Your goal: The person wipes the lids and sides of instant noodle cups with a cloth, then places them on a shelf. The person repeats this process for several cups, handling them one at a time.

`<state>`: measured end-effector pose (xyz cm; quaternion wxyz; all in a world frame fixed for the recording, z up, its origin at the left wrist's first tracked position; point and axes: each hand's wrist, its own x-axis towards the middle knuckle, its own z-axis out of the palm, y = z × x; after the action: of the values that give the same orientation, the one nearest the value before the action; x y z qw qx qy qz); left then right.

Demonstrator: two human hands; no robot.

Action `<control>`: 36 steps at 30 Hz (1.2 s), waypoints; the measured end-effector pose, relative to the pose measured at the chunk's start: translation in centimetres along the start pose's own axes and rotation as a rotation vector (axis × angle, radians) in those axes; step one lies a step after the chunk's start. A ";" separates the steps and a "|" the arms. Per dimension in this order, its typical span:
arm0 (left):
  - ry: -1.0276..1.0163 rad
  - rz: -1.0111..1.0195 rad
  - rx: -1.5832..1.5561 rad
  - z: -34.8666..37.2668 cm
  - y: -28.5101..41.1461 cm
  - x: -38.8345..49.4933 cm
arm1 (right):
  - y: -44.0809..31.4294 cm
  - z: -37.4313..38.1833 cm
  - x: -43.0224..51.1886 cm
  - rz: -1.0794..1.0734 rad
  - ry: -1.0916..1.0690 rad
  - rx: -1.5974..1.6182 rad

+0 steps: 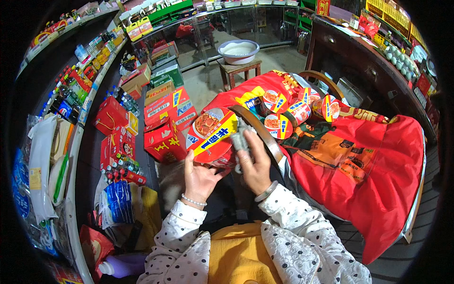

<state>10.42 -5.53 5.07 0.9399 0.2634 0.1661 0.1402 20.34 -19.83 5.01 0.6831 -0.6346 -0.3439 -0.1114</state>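
Note:
My left hand (202,177) holds a large red instant noodle bowl (209,129) from below, its printed lid tilted up towards me. In my right hand (254,163) is a crumpled grey cloth (241,140), against the right side of the bowl. Just beyond, several smaller noodle cups (278,126) lie in a group on a red printed plastic sheet (383,156) draped over a wooden chair (266,136). The underside of the bowl is hidden.
Boxes (166,138) and bottles line shelves (79,142) at the left. A basin (238,49) sits on a wooden stool (239,67) ahead, before a glass display case (244,26). A dark wooden desk (365,64) stands at the right, with eggs (400,60) on top.

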 end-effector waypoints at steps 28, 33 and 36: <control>-0.124 0.478 0.537 0.8 -3.4 -2.0 | 1.9 -3.1 0.6 0.574 -0.195 0.897; -0.172 0.412 0.604 1.4 -2.8 -2.3 | 0.6 -3.7 1.1 0.555 -0.261 0.873; -0.169 0.432 0.645 1.7 -3.0 -2.8 | 1.0 -4.0 0.7 0.613 -0.184 0.934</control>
<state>9.09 -9.75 5.47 0.7683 0.5844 0.0645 0.2531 22.78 -23.25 4.83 0.8597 -0.3428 -0.2148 0.3120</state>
